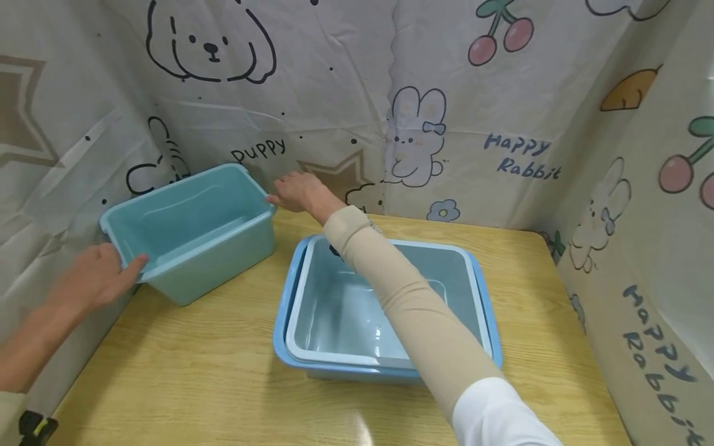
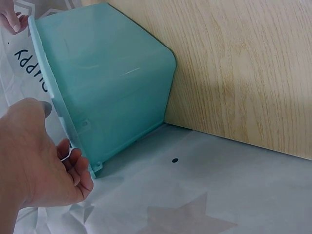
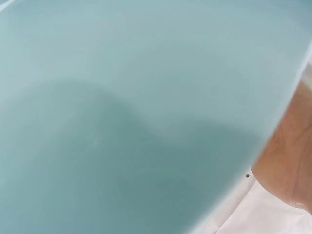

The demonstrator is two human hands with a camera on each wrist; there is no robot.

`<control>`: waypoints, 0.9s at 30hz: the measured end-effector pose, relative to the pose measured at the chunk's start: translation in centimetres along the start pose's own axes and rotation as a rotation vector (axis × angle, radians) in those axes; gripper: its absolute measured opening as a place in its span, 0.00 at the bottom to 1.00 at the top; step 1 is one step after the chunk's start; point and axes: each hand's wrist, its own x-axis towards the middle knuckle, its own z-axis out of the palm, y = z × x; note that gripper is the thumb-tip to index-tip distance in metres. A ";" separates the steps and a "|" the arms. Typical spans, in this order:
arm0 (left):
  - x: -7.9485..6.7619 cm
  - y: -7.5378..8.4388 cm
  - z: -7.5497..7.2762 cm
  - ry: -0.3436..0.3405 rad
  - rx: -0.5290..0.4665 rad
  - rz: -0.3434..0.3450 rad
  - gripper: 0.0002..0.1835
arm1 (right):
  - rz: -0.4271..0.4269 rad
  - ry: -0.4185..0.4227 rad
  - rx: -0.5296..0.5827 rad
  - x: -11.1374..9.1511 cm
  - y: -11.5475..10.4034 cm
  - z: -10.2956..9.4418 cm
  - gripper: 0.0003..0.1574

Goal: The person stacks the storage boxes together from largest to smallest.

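A teal plastic bin (image 1: 217, 263) stands at the back left of the table, its open top facing up. My left hand (image 1: 97, 275) grips the rim at its left end, thumb over the edge; the left wrist view shows the fingers (image 2: 84, 183) curled under that rim. At the opposite end, my right hand (image 1: 298, 191) holds the rim. Under my right forearm sits a grey-blue bin (image 1: 346, 316), nested inside a bright blue bin (image 1: 281, 334). Blue-green plastic fills most of the right wrist view, with part of the right hand (image 3: 287, 151) at its edge.
The wooden table (image 1: 223, 378) meets a printed cloth (image 1: 334, 93) along its back and both sides. The teal bin is close to the cloth at the left corner. A black strap end (image 1: 38, 427) shows near my left sleeve.
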 end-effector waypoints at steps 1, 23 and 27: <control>0.0 0.0 0.1 -0.001 -0.005 0.007 0.32 | 0.002 -0.004 -0.001 0.0 0.0 0.0 0.42; 0.1 -1.3 0.7 -0.032 -0.038 -0.011 0.32 | 0.009 -0.055 0.075 0.4 -1.1 0.5 0.40; 0.1 -1.7 0.7 -0.045 -0.035 -0.018 0.29 | 0.016 -0.079 0.117 0.4 -1.5 0.3 0.39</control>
